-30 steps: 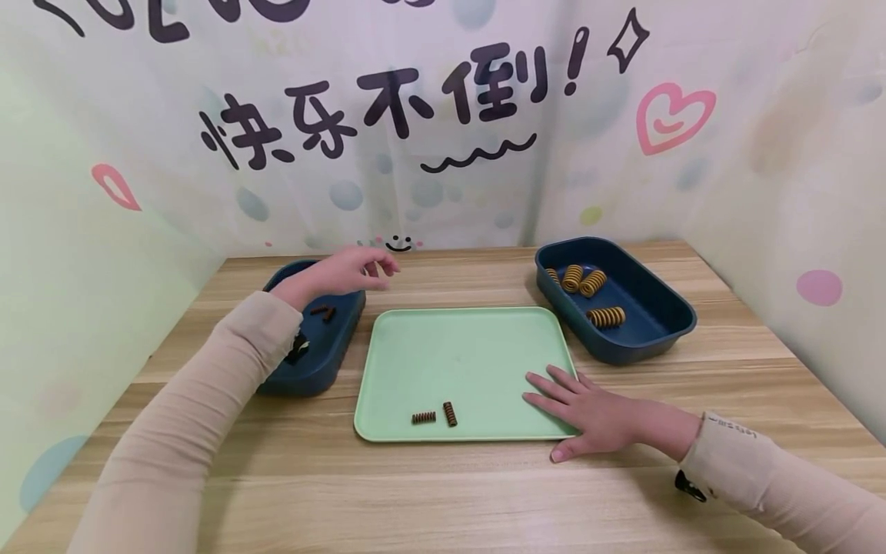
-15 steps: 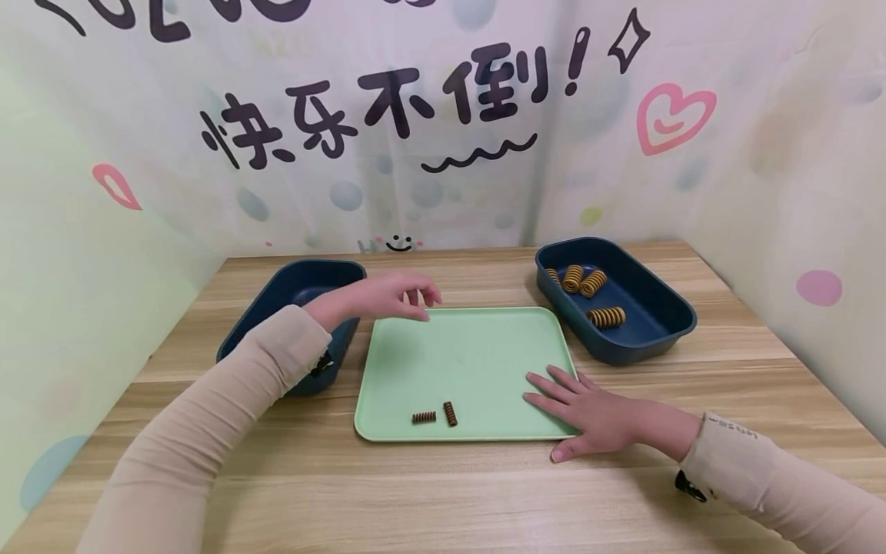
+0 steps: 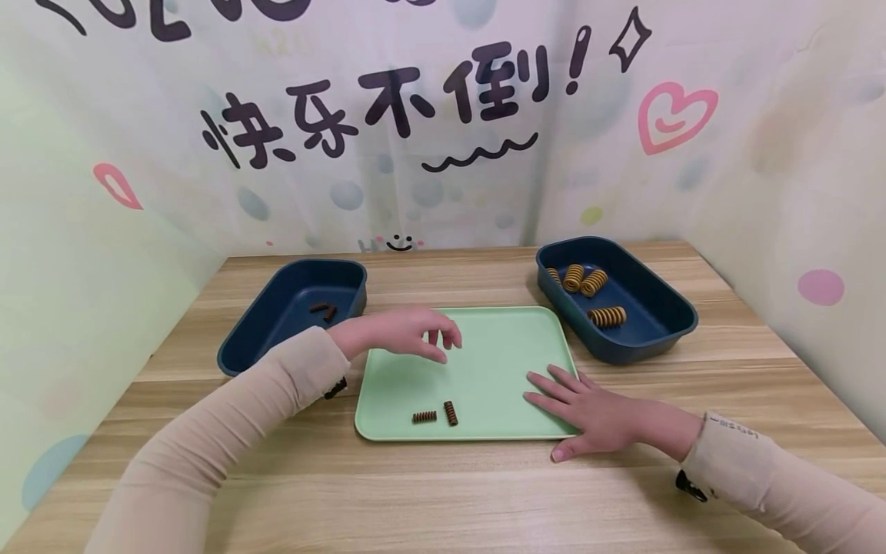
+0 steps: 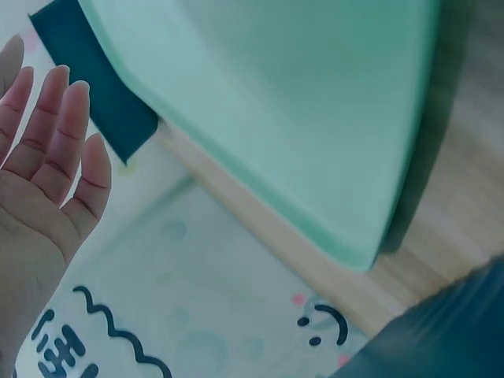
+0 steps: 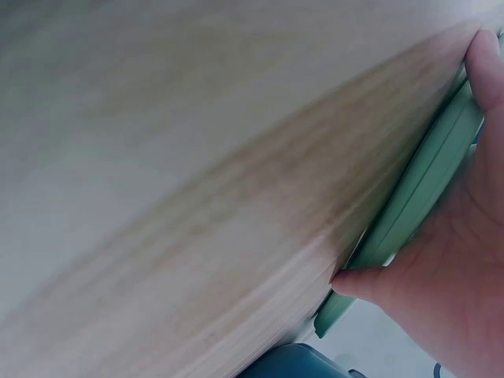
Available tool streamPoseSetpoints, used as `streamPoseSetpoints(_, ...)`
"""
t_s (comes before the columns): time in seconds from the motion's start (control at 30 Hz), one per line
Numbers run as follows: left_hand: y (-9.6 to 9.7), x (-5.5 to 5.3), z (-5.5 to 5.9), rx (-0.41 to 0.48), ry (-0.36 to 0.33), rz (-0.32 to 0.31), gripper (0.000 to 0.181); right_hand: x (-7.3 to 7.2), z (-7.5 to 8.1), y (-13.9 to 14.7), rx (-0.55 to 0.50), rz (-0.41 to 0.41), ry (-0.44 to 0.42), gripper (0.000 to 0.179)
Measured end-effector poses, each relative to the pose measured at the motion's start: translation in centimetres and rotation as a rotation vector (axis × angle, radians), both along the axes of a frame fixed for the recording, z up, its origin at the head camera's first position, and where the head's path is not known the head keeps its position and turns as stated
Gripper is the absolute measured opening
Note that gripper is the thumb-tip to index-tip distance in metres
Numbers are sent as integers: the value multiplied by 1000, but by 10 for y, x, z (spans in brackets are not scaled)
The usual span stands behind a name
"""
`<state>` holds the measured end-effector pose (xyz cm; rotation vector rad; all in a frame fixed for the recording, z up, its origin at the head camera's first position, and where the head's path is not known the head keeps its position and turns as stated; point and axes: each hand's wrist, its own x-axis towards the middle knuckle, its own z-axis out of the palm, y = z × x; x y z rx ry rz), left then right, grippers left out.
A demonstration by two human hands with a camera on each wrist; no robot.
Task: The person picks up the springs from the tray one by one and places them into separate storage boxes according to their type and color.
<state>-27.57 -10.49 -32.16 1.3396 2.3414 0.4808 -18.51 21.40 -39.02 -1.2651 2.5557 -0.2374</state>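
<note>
My left hand [image 3: 408, 332] is over the left part of the pale green tray [image 3: 484, 369], fingers loosely bent and thumb apart from them. No object shows in it, and the left wrist view has its palm [image 4: 35, 205] bare. Two small dark brown coil springs, one lying sideways [image 3: 424, 417] and one nearly lengthwise [image 3: 451, 413], lie near the tray's front edge. My right hand [image 3: 598, 415] rests with spread fingers on the tray's front right corner; its thumb [image 5: 358, 283] reaches past the edge in the right wrist view.
A dark blue bin [image 3: 242, 338] stands left of the tray with small brown springs [image 3: 325, 310] inside, partly hidden by the left sleeve. Another blue bin [image 3: 654, 319] at the right has several larger yellow springs [image 3: 607, 316]. A printed cloth [image 3: 443, 208] hangs behind the wooden table [image 3: 415, 500].
My left hand has moved from over the left bin, rightward and nearer to me, over the tray. The right hand and the springs on the tray have stayed put.
</note>
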Motion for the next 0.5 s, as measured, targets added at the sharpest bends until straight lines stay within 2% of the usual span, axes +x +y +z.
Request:
streamPoseSetpoints(0.13, 5, 5, -9, -3, -33, -38, 27, -1, -1, 0, 2, 2, 6, 77)
streamPoseSetpoints(0.3, 9, 11, -20, -28, -77, -51, 26, -1, -1, 0, 5, 0, -1, 77)
streamPoseSetpoints(0.5, 13, 18, -27, -35, -112, -73, 26, -1, -1, 0, 3, 0, 2, 77)
